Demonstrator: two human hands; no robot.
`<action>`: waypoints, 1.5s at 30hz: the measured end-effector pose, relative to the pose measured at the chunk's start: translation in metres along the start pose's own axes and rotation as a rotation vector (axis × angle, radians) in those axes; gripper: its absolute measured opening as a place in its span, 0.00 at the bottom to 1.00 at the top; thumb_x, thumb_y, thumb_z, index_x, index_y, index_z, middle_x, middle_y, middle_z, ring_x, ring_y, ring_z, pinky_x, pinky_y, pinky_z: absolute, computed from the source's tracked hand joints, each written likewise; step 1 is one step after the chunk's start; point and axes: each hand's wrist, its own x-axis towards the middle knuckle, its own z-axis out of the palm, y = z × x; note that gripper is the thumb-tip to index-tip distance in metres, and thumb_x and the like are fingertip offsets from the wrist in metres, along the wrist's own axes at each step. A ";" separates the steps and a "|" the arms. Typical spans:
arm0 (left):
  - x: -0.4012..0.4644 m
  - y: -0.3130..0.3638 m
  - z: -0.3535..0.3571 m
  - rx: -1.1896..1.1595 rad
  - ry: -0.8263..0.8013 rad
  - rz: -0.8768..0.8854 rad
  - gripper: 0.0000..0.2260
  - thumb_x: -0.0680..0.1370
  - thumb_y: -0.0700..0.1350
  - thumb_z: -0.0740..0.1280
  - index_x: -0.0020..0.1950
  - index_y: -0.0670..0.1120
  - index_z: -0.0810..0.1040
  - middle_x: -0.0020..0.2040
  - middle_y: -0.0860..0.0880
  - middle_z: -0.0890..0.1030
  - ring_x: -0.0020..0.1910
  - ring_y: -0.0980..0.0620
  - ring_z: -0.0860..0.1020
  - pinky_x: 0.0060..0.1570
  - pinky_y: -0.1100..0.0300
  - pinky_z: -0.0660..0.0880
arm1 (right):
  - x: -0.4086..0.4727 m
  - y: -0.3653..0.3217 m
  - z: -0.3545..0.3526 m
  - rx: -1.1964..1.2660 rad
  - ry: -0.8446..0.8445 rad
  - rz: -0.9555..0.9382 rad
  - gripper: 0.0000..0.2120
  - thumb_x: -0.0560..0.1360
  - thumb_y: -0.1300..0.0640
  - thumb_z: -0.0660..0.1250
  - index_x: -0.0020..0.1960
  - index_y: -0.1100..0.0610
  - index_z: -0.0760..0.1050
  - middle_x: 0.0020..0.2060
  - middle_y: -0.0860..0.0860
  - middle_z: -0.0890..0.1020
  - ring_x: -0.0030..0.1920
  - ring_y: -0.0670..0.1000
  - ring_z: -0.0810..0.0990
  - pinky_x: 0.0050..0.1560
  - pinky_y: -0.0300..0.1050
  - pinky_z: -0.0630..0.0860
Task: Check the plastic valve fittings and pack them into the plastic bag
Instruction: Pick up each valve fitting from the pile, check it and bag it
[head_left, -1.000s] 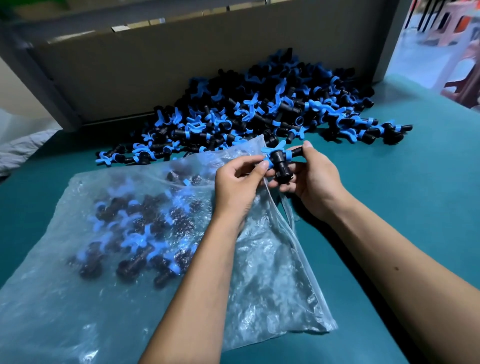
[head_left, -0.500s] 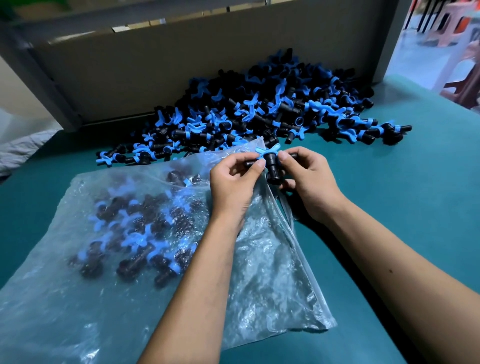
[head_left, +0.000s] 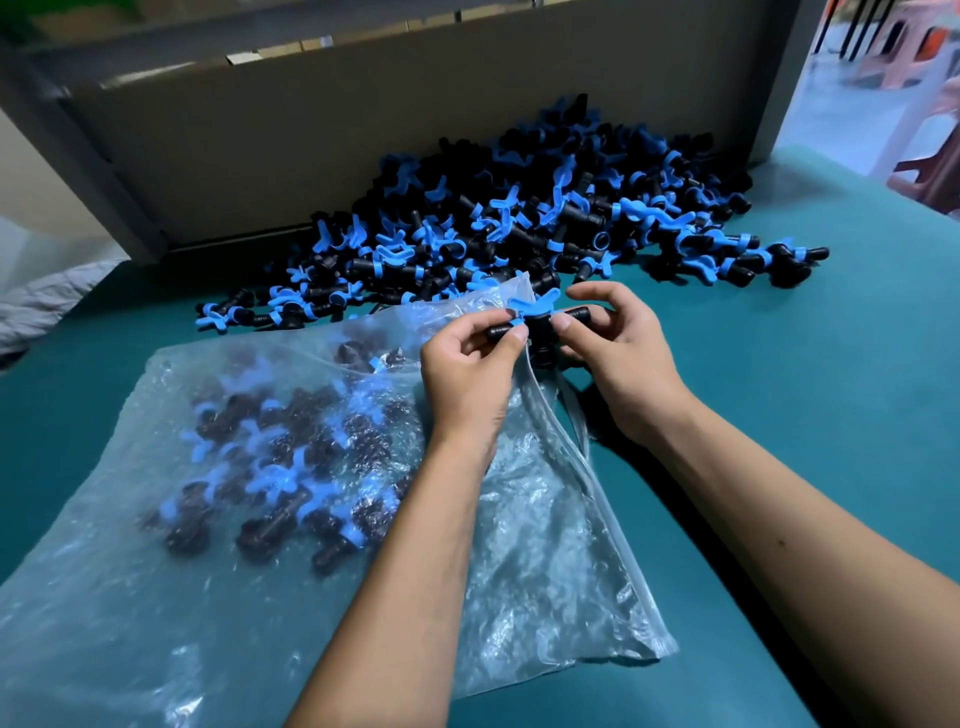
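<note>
Fingers (head_left: 511, 332) of both hands pinch one valve fitting (head_left: 537, 325) above the bag's mouth (head_left: 519, 291); loosening either pinch could drop it onto the bench (head_left: 779, 364).

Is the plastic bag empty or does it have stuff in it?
Not empty. The plastic bag lies flat with several black-and-blue valve fittings showing through its clear side.

Both bare forearms reach up from the lower edge of the frame and converge just above its centre. The left hand (head_left: 470, 364) shows its back to the camera, fingers curled inward, thumb and forefinger pinching together at the upper right of the hand. The right hand (head_left: 621, 358) sits just beside it, wrist bent inward, fingers arched and curled with the fingertips (head_left: 563, 323) pointing toward the left hand. The two hands' fingertips nearly meet.
</note>
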 end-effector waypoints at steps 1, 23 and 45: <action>0.000 0.001 0.000 -0.006 -0.002 0.010 0.07 0.70 0.43 0.78 0.45 0.54 0.87 0.45 0.51 0.88 0.47 0.52 0.86 0.50 0.57 0.82 | 0.000 0.000 -0.001 0.030 0.009 0.005 0.11 0.77 0.63 0.72 0.57 0.56 0.75 0.35 0.49 0.81 0.38 0.47 0.79 0.41 0.39 0.78; -0.012 0.024 0.017 -0.142 0.095 0.125 0.06 0.77 0.39 0.75 0.42 0.42 0.81 0.36 0.47 0.85 0.38 0.49 0.85 0.42 0.58 0.81 | -0.002 0.002 0.000 -0.198 0.123 -0.136 0.06 0.75 0.60 0.74 0.50 0.56 0.80 0.42 0.50 0.84 0.40 0.52 0.83 0.44 0.50 0.82; -0.013 0.033 0.009 0.278 0.317 0.276 0.11 0.77 0.41 0.71 0.35 0.47 0.75 0.31 0.55 0.76 0.31 0.58 0.73 0.36 0.60 0.71 | -0.001 -0.004 -0.007 -0.062 0.058 -0.059 0.08 0.73 0.65 0.75 0.49 0.54 0.84 0.42 0.50 0.84 0.38 0.51 0.76 0.40 0.44 0.74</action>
